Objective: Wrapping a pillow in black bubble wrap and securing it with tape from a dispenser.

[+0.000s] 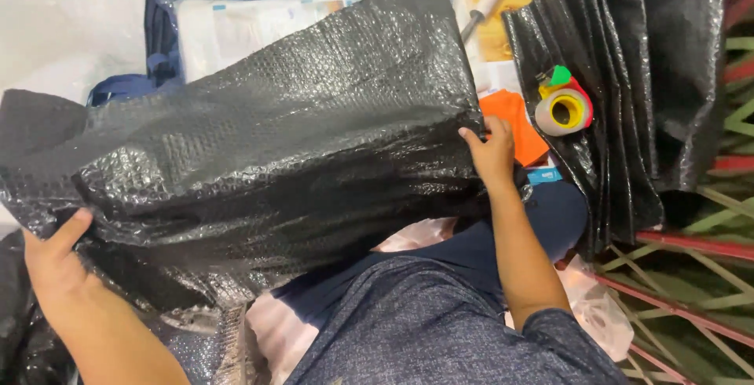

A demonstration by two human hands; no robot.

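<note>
Hands on a black bubble-wrap bundle point(267, 141) held across the lap, left hand point(51, 259) closed on its lower left corner, right hand point(491, 149) gripping its right edge, tape roll point(564, 111) just beside, on folded black sheeting point(628, 78).

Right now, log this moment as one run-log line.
left hand: grips black bubble-wrap sheet at lower corner | right hand: holds its far edge | tape dispenser: on folded black sheeting
</note>
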